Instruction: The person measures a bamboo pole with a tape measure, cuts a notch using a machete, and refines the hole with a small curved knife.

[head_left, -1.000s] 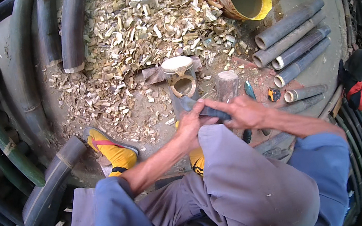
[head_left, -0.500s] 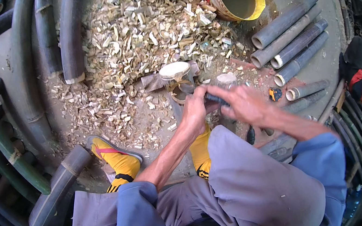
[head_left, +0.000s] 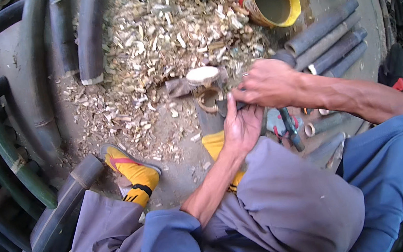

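Observation:
My left hand and my right hand meet over a short upright bamboo tube that stands between my feet. Both hands hold a dark flat blade at the tube's hollow top. The left hand's palm faces up and its thumb lies on the blade. My right hand is closed over the blade's other end, which it hides. Just beyond the tube lies a second bamboo piece with a pale cut end.
Pale bamboo chips cover the ground ahead. A yellow bucket lies at the upper right above several cut grey bamboo tubes. Long bamboo poles curve along the left. A dark-handled tool lies by my right knee. My yellow-socked foot rests at left.
Both hands have shifted up and slightly right over the upright tube. The left hand has turned palm up beneath the blade, and the right forearm now reaches across from the right.

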The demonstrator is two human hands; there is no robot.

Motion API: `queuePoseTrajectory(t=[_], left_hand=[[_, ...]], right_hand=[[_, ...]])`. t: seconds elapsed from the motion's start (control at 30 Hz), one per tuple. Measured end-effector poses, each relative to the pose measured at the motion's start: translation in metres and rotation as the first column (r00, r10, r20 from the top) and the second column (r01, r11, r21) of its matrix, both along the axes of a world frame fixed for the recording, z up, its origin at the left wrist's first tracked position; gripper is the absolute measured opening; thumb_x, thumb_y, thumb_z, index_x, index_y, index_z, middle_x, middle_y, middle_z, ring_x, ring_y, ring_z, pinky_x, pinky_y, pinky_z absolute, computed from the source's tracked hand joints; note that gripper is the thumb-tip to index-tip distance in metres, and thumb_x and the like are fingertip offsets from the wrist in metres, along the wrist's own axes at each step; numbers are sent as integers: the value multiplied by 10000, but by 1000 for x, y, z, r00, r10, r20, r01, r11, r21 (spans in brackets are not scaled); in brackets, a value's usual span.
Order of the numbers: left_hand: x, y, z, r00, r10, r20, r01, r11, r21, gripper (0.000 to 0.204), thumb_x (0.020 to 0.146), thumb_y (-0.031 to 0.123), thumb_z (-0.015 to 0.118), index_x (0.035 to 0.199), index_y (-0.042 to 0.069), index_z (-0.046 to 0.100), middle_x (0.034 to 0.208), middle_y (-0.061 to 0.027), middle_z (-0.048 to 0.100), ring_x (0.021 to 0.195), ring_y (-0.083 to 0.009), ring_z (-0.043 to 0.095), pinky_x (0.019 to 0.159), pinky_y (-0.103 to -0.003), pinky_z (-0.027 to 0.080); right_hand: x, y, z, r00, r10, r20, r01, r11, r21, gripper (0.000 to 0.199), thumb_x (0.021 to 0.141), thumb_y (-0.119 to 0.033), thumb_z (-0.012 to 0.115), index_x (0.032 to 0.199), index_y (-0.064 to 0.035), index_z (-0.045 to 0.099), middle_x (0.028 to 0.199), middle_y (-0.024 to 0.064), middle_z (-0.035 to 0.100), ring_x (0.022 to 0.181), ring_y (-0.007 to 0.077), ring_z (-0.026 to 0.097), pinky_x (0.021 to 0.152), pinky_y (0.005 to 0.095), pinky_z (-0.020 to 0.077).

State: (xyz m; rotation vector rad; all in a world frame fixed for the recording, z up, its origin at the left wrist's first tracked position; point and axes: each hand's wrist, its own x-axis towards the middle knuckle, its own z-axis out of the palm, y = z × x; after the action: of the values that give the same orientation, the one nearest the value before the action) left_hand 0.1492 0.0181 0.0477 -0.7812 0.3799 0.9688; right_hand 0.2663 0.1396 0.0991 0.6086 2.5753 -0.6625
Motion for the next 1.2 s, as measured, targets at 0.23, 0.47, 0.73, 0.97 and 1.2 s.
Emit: queuePoseTrajectory(t=[0.23,0.47,0.73,0.97,1.2], left_hand=[[-38,18,5,467,-810,-354,802,557,-215,415,994,289,351,1166,-71,465,1173,-250,524,1094,-303,558,976,-426,467],[-93,17,-48,-193,-399,-896,955,-284,-80,368,939,287,380,933,-5,604,828,-145,651,649,-173,639,599,-348,551],[-31,26,-5,487,-583,-650,761,649,-12,433,971,306,400,1122,-72,549,1079,-174,603,1003,-237,595,922,-375,493],[-30,24,-19,995,19,-95,-18,1000,14,383,1006,267,377,1274,3,450,1299,-132,507,1237,-199,464,1105,-406,316],[-34,47,0,165,-731,-662,923,351,-158,349,876,215,449,929,-98,594,903,-172,648,853,-281,648,631,-425,551]], right_hand=[[5,-86,-17,715,-642,276,670,519,-531,496,777,-209,646,1232,-152,455,718,165,640,726,370,642,602,444,496],[-73,-180,-35,24,-942,336,824,-171,-540,524,763,-188,617,1233,-89,406,799,286,611,756,461,615,652,536,461],[-2,-77,-8,728,-619,295,672,730,-127,489,775,-164,602,1247,-150,472,754,162,642,659,335,634,582,469,469],[-52,14,-11,934,225,276,-268,955,130,143,774,-218,619,872,-116,598,653,6,624,589,147,618,568,293,418],[-14,-97,-3,434,-879,198,890,385,-243,432,732,-182,674,1121,-131,493,713,143,645,725,329,658,614,431,490]])
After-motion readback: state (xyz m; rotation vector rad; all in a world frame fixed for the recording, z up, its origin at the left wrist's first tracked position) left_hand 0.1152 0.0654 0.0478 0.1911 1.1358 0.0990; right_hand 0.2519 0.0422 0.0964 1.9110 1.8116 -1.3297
